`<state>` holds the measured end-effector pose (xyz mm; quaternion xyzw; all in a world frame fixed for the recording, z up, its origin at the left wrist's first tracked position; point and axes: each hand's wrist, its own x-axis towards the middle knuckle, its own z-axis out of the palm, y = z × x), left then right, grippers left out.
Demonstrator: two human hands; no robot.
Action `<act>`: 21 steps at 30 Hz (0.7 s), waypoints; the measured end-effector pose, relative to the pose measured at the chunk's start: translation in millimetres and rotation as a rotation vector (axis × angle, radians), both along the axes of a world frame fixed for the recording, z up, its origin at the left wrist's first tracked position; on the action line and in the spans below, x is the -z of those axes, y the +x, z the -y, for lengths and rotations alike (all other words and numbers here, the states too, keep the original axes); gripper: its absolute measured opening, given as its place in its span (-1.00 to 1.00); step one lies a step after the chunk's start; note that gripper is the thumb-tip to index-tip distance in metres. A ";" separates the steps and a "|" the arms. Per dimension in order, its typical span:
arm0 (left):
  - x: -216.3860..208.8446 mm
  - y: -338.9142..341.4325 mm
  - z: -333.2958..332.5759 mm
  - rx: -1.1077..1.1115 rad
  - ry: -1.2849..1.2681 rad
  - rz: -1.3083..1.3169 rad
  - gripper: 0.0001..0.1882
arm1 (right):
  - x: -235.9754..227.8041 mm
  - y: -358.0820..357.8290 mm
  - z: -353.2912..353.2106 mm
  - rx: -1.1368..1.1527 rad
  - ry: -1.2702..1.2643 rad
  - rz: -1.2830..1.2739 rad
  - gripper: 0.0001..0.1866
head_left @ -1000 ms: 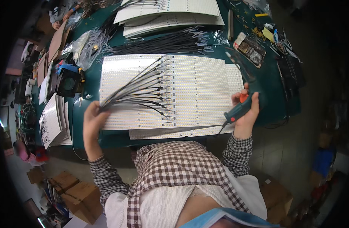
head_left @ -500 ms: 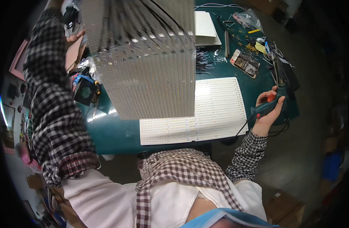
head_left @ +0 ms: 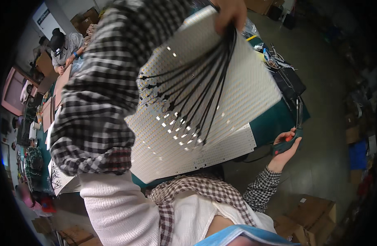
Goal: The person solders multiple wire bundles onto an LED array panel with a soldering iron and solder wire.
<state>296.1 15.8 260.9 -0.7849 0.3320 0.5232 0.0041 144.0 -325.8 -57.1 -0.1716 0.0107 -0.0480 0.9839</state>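
Observation:
My left hand (head_left: 231, 14), somewhat blurred, is closed at the top around a bundle of black wires (head_left: 221, 61). The wires fan down to a row of solder points on a large white LED panel (head_left: 254, 78), which is tilted above the table. Whether the fingers also grip the panel's edge I cannot tell. Beneath it, a second LED panel (head_left: 237, 143) lies at the table's near edge, mostly covered. On the right, my right hand (head_left: 285, 149) is wrapped around the teal handle of a soldering iron (head_left: 294, 137), its metal tip pointing up and away from me.
A dark box with a coiled holder (head_left: 291, 84) stands at the green table's (head_left: 274, 125) right end, beside loose tools and wires. Another person (head_left: 67, 49) works at the far left near brown boards (head_left: 61, 88). Cardboard boxes (head_left: 311, 215) sit on the floor at lower right.
My left hand has swung right with the wires, and the wired panel has turned and moved right over the second panel. The soldering iron has shifted slightly down, its tip still up.

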 end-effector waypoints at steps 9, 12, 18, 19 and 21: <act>164.2 4.9 24.9 0.246 -0.337 0.420 -0.63 | -0.4 -2.0 -3.9 -0.085 -0.018 -0.051 -0.51; 169.0 -28.2 8.7 0.134 -0.285 0.809 -0.57 | -7.3 -6.3 -8.9 -0.184 -0.052 -0.043 -0.48; 188.8 -68.8 -50.4 0.195 -0.685 0.974 -0.79 | -20.6 -15.4 -32.4 -0.196 -0.287 -0.057 -0.43; 192.7 -76.6 -51.4 0.214 -0.590 1.010 -0.84 | -20.6 -16.9 -34.3 -0.207 -0.237 -0.025 -0.42; 191.8 -95.7 -48.0 0.235 -0.538 1.140 -0.92 | -23.3 -18.6 -35.6 -0.258 -0.127 0.023 -0.38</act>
